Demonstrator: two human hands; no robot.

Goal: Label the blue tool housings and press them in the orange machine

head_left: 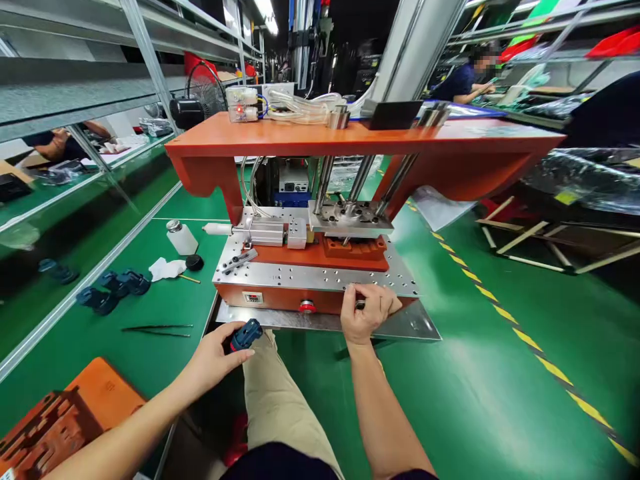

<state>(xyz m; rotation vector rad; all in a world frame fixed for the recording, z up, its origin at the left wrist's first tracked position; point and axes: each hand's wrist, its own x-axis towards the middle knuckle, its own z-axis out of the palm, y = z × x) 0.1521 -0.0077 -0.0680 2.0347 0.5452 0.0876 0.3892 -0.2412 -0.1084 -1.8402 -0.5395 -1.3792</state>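
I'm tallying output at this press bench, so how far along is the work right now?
Looks done: three blue parts lie on the green bench. In hand: the left hand holds another blue part, while the right hand rests on the press's front edge. Left: the orange fixture appears unloaded, though partly hidden.
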